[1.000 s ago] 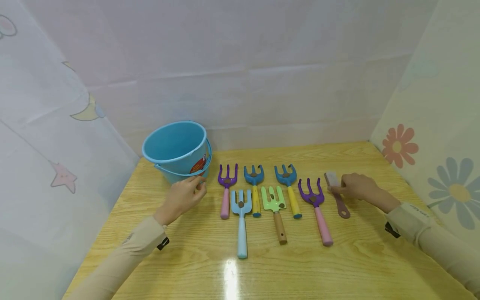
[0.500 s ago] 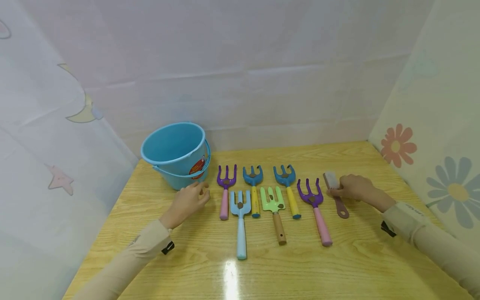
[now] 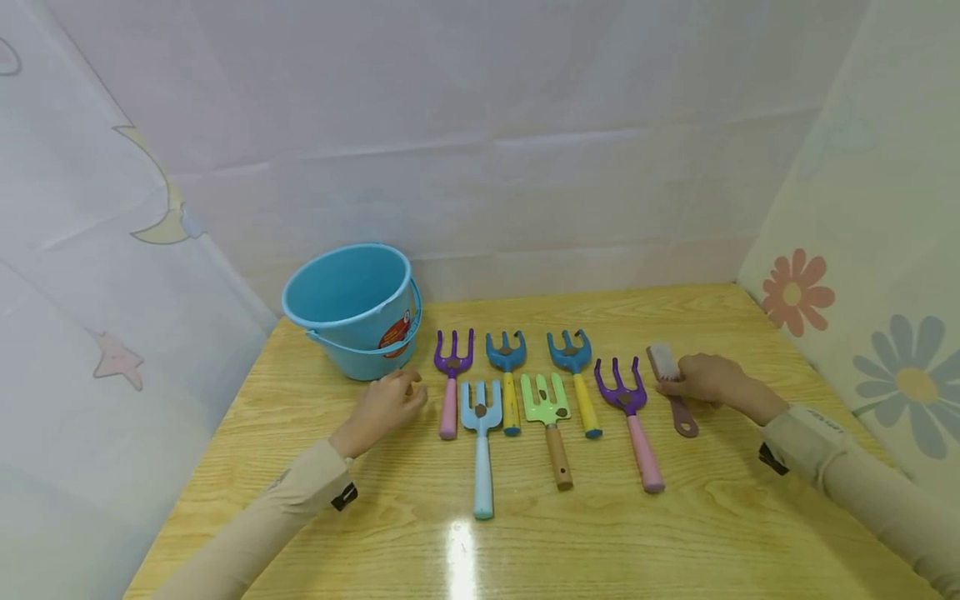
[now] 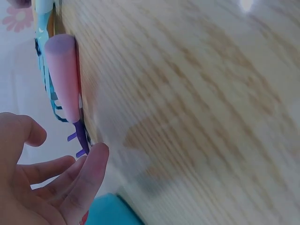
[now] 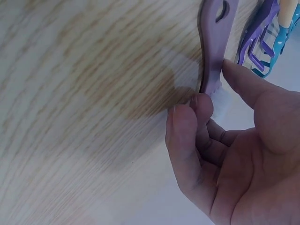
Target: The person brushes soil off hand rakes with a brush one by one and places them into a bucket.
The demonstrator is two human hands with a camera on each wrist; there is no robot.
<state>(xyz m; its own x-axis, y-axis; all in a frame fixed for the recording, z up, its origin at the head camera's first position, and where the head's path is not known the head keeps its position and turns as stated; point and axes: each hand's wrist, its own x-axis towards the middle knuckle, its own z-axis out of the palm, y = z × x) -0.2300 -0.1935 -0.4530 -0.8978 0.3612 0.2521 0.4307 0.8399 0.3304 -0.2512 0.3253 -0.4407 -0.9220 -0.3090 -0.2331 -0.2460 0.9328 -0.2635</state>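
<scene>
At the right end of a spread of hand tools, my right hand (image 3: pixel 712 379) pinches a mauve brush (image 3: pixel 682 419) with pale bristles. The right wrist view shows the thumb on one edge of the brush handle (image 5: pixel 216 42) and curled fingertips at the other. My left hand (image 3: pixel 385 408) holds nothing, its fingers loosely bent over the table in front of the bucket. Closest to it is a purple hand fork with a pink handle (image 3: pixel 448 410); in the left wrist view that pink handle (image 4: pixel 64 77) lies beyond the fingertips.
A blue bucket (image 3: pixel 348 325) stands at the back left, its handle hanging down. Between the hands lie a light blue fork (image 3: pixel 483 471), a green fork (image 3: pixel 557 450), two blue forks with yellow handles (image 3: pixel 587 400) and another purple fork (image 3: pixel 643 450). Fabric walls enclose the table.
My left hand has shifted right and nearer the body, away from the bucket's side toward the first purple fork. My right hand stays at the brush, which lies as before.
</scene>
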